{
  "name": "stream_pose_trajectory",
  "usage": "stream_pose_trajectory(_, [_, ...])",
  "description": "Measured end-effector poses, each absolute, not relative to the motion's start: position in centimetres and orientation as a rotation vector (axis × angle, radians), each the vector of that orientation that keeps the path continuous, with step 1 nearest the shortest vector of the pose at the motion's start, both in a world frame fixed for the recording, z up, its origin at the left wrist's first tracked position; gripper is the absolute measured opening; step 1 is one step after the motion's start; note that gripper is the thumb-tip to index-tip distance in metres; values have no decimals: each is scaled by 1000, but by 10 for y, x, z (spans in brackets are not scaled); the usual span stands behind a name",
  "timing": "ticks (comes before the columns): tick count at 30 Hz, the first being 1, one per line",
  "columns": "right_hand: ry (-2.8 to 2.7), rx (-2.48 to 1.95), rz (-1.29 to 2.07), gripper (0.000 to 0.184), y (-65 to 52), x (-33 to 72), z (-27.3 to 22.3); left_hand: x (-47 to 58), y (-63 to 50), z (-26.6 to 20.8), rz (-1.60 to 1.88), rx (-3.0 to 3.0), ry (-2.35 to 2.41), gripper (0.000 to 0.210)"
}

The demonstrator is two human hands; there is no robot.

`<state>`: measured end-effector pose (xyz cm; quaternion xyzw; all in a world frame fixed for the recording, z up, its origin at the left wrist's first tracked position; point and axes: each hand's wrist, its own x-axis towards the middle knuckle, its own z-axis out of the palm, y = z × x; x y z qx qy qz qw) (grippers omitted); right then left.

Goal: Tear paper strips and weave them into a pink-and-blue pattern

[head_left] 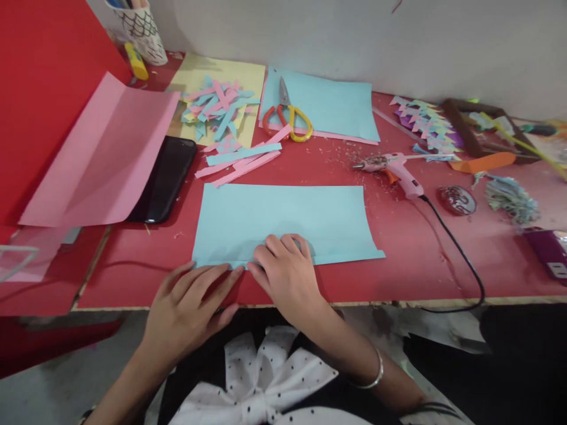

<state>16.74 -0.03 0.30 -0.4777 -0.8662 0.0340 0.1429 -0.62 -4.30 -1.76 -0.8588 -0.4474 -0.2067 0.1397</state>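
Note:
A light blue sheet of paper (283,218) lies on the red table in front of me, a narrow strip folded up along its near edge. My left hand (190,301) is at the sheet's near left edge, fingers stretched out and fingertips touching the fold. Beside it, my right hand (286,274) bears on the middle of the fold with curled fingers, the thumb at the paper's edge. The hand hides part of the fold. Further right, the folded strip (349,258) shows, its end sticking out past the sheet's corner.
Behind the sheet lie paper strips (243,162), scissors (287,115) and more blue paper (341,106). A pink glue gun (396,171) with a black cord rests at right, near a tape roll (458,199). At left, pink paper (106,153) partly covers a black phone (166,177).

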Motion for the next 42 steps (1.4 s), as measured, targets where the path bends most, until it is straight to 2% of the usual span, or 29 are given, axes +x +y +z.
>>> stream_pose_trajectory(8, [-2513, -1390, 116, 15, 1, 168, 2, -17, -49, -22, -540, -2365, -1292, 29])
stream_pose_trajectory(14, [-2528, -1402, 140, 15, 1, 168, 3, -25, -52, -20, -549, -2341, -1345, 38])
stream_pose_trajectory(20, [-2511, -1385, 111, 13, 0, 168, 1, -40, -60, -20, -461, -2239, -1549, 36])
stream_pose_trajectory(27, [-2525, -1401, 154, 16, 1, 166, 2, -41, -66, -6, -427, -2210, -1462, 20])
stream_pose_trajectory(32, [-2531, -1395, 160, 17, 1, 167, 4, -12, -59, -8, -574, -2345, -1211, 31])
stream_pose_trajectory(42, [-2392, -1446, 209, 17, -1, 170, 2, 0, -48, -17, -525, -2449, -1292, 30])
